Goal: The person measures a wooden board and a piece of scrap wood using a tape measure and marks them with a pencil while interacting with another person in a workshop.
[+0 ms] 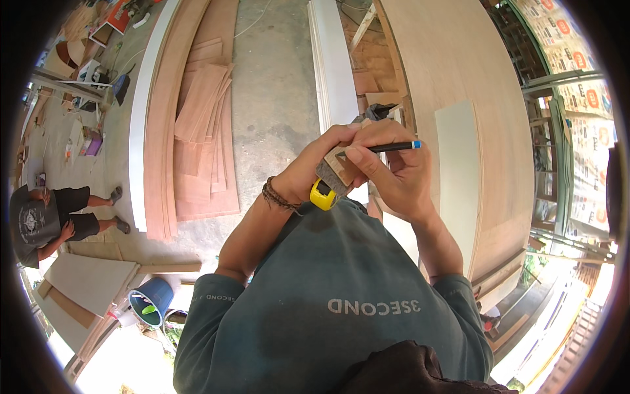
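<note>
Both hands are together in front of my chest. My left hand (305, 164) is closed round a small piece of wood (341, 172) with a pale face and greyish edges. In my right hand (400, 177) is a black pencil (395, 146) with a blue end, gripped between thumb and fingers. Its tip points left, over the wood; whether it touches cannot be made out. A yellow tape measure (321, 196) shows just below my left hand, against my shirt; what keeps it there is hidden.
Thin reddish wood sheets (207, 111) lie stacked on the concrete floor to the left. Long white boards (335, 59) stretch ahead, and a large plywood panel (502, 144) lies to the right. At far left stands another person (46, 220). A blue bucket (151, 299) is lower left.
</note>
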`<state>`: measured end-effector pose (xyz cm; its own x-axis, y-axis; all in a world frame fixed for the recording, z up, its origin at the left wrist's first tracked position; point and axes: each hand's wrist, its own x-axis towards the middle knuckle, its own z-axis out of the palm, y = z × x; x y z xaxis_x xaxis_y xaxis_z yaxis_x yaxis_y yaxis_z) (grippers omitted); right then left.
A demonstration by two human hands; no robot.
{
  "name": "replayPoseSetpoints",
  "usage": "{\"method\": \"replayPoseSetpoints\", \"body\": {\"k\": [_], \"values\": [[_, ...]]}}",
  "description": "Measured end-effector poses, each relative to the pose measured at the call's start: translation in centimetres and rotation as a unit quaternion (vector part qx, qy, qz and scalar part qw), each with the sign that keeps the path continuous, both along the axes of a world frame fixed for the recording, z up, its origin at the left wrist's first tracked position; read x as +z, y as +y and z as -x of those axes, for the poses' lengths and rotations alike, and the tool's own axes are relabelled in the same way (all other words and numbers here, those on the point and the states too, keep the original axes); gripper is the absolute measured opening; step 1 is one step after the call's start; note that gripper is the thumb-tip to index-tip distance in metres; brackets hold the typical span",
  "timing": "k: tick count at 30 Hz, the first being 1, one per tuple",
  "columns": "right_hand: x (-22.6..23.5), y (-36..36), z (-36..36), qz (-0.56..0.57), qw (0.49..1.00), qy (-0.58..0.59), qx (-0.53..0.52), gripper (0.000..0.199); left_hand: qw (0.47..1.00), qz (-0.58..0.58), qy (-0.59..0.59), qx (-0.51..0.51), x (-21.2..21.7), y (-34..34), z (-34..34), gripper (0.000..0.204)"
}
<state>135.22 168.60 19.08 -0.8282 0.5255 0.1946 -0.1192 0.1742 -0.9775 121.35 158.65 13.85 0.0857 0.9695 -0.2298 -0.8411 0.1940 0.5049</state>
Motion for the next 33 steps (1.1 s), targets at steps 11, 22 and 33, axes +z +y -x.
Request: {"method": "replayPoseSetpoints", "body": {"k": [11,22,33], "values": [[0.1,-0.9,-0.1,0.118,0.987,0.113,-0.010,0.005,0.999,-0.038,0.038,0.004,1.0,-0.7,0.1,0.049],[-1.5,-2.3,-0.2,-0.232,0.969,-0.020,-0.080,0.021,0.995,0.017,0.023,0.093,-0.1,-1.4,-0.2,0.060],[-0.7,-1.7,-0.5,-0.140,0.989,0.028,-0.024,0.025,0.999,-0.050,-0.011,0.012,-1.2,-2.3,0.7,0.058]]}}
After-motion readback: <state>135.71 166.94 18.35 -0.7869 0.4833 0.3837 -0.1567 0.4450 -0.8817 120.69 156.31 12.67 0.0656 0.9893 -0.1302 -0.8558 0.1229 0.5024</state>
